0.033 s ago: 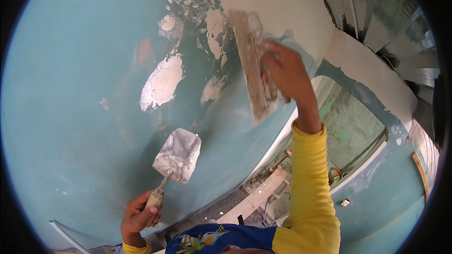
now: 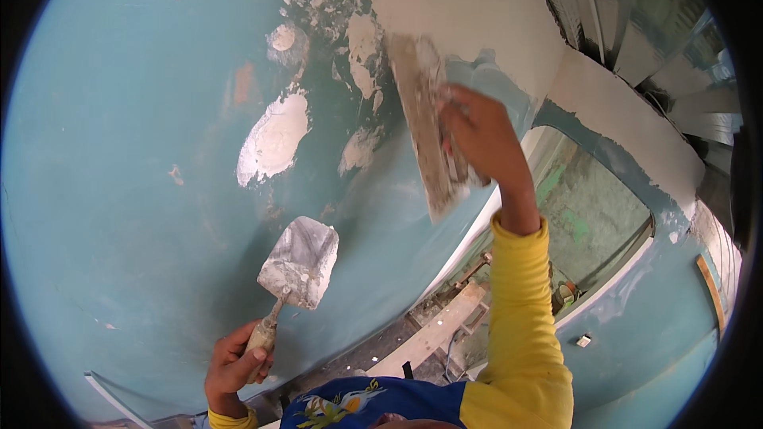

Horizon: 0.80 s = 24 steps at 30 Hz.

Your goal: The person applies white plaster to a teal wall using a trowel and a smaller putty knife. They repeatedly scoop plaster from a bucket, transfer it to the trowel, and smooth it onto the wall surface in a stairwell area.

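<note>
My right hand (image 2: 481,131) is closed round the handle of a long rectangular plastering trowel (image 2: 417,115), its blade crusted with plaster. The blade lies at or close against the blue-green wall (image 2: 159,191), along the lower edge of a pale coated area (image 2: 461,0); the hand hides most of the handle. Lower down, my left hand (image 2: 238,365) grips the handle of a small square-bladed trowel (image 2: 300,262). Whitish plaster smears cover that blade, which tilts up in front of the wall.
White plaster patches (image 2: 274,139) dot the wall. Toward the right is an opening with a pale frame (image 2: 608,290). Below run a wooden plank (image 2: 433,334) and cluttered floor. Metal strips (image 2: 588,8) hang at upper right; a wooden strip (image 2: 710,294) leans at far right.
My right hand and the plastering trowel have slid slightly down the wall. The left hand and its small trowel stay where they were.
</note>
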Tool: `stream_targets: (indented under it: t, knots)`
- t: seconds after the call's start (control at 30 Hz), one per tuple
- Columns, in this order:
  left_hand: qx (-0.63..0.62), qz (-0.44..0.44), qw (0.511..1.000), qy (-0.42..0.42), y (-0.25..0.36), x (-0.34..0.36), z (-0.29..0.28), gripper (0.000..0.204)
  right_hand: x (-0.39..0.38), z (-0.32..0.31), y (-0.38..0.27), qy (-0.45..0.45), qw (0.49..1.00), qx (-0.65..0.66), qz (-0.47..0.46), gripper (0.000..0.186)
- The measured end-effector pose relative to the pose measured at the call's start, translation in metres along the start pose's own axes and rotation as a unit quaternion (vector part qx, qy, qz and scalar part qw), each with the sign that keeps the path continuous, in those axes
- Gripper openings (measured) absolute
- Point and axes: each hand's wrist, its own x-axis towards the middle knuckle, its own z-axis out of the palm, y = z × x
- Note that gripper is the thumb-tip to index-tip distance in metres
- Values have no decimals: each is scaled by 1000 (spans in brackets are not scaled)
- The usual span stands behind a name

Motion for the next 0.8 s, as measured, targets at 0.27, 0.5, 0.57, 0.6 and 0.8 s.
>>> stream_targets:
  t: [0.27,0.5,0.57,0.6,0.8]
  knots:
    - [18,2,1000,22,1,4,3,58,3,-19,10,99,995,18,-4,36]
    - [8,-15,1000,-8,5,8,9,55,47,-27,-23,108,984,-30,-137,36]
    - [9,-12,1000,-10,7,7,8,54,61,-25,-33,153,966,-92,-187,35]
    - [9,-13,1000,-7,6,6,7,54,65,-24,-38,161,958,-80,-221,34]
    - [4,14,1000,-7,2,1,5,53,66,-19,-57,157,942,-98,-281,30]
